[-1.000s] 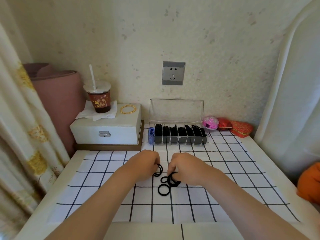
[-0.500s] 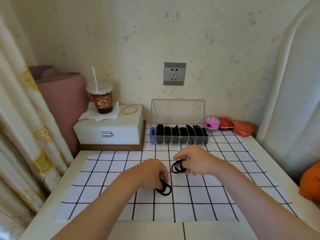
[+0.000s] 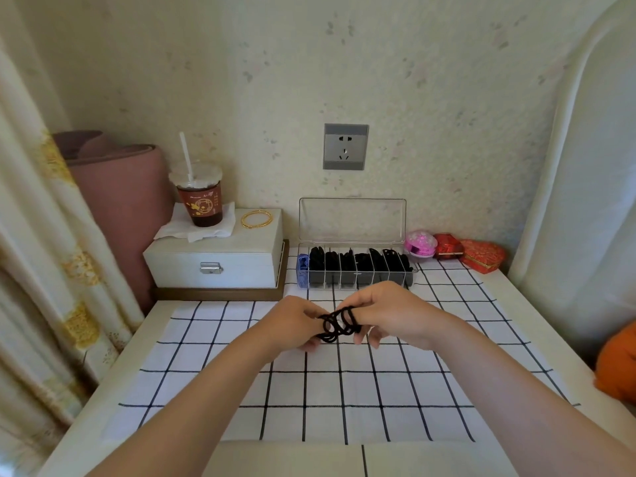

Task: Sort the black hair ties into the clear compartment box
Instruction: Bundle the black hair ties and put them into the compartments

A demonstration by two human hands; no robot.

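Observation:
A bunch of black hair ties point(image 3: 337, 324) hangs between my two hands, just above the checked cloth. My left hand point(image 3: 292, 321) pinches the bunch from the left, and my right hand point(image 3: 385, 313) has fingers hooked through the loops from the right. Behind the hands stands the clear compartment box point(image 3: 354, 270) with its lid point(image 3: 351, 220) raised upright. Most of its compartments hold black ties; the leftmost one holds something blue. No loose ties show on the cloth.
A white jewellery box point(image 3: 215, 259) at back left carries an iced drink cup point(image 3: 201, 197) on a napkin and a gold bangle point(image 3: 256, 219). A pink ball point(image 3: 420, 243) and red heart boxes point(image 3: 480, 254) lie right of the clear box. A curtain point(image 3: 38, 253) hangs left.
My left hand lifted its ties off the cloth and came up to meet my right hand. The ties are now gathered into one bunch between both hands.

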